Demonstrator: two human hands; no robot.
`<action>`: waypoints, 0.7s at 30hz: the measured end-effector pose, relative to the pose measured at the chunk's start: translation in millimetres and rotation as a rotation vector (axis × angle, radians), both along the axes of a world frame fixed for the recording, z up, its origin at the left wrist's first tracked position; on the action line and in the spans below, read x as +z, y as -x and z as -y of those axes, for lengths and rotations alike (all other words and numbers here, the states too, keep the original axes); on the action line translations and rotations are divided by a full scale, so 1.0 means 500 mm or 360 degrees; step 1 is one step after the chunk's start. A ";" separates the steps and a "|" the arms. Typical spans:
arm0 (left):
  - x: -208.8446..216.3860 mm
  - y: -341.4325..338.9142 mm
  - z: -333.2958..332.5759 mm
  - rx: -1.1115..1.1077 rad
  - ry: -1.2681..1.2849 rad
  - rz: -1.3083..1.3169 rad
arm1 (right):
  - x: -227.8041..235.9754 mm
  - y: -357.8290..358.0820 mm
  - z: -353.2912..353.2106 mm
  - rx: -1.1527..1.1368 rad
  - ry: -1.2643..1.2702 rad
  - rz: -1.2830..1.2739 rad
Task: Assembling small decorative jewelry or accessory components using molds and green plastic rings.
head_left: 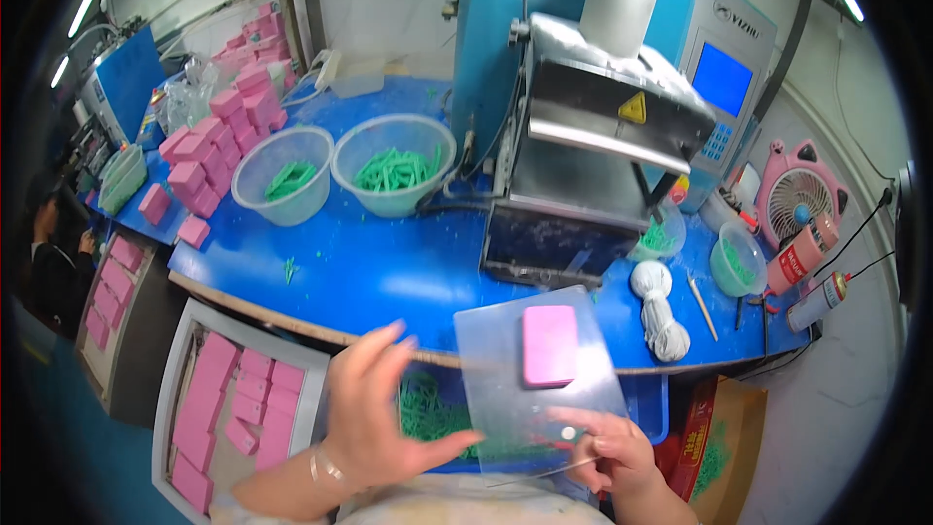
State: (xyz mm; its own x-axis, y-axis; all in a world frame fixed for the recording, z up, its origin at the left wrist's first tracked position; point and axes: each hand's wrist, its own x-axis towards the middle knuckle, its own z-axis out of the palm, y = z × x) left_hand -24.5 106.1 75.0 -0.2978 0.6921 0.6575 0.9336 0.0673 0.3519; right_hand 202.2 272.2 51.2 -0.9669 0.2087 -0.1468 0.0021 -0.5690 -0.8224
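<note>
Left hand (374, 415) near edge of sheet (494, 360)

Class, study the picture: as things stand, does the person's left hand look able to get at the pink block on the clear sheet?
Probably yes: the left hand is open and bare beside the clear sheet, the pink block lies uncovered on top, and nothing visible stands between them.

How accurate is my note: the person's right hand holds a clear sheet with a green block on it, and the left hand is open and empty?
Not quite: the block is pink, not green, as the head view shows. The rest stands: the right hand holds the clear sheet with that block on it, and the left hand is open and empty.
</note>
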 end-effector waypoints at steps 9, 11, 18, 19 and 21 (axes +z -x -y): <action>-0.036 -0.037 -0.087 -0.0249 0.0450 0.0540 | -0.120 0.010 -0.033 0.0279 0.0616 -0.0029; -0.050 -0.020 -0.039 -0.0025 0.0197 0.0484 | -0.125 0.030 -0.039 0.0271 0.0645 0.0015; -0.149 0.066 0.216 0.1169 0.0331 0.0134 | -0.142 0.088 -0.058 -0.0120 0.0677 0.0234; -0.171 0.076 0.274 0.1359 0.0422 0.0199 | -0.144 0.090 -0.055 0.0006 0.0568 0.0240; -0.215 0.089 0.404 0.1713 0.0689 0.0305 | -0.119 0.101 -0.040 0.0151 0.0377 0.0434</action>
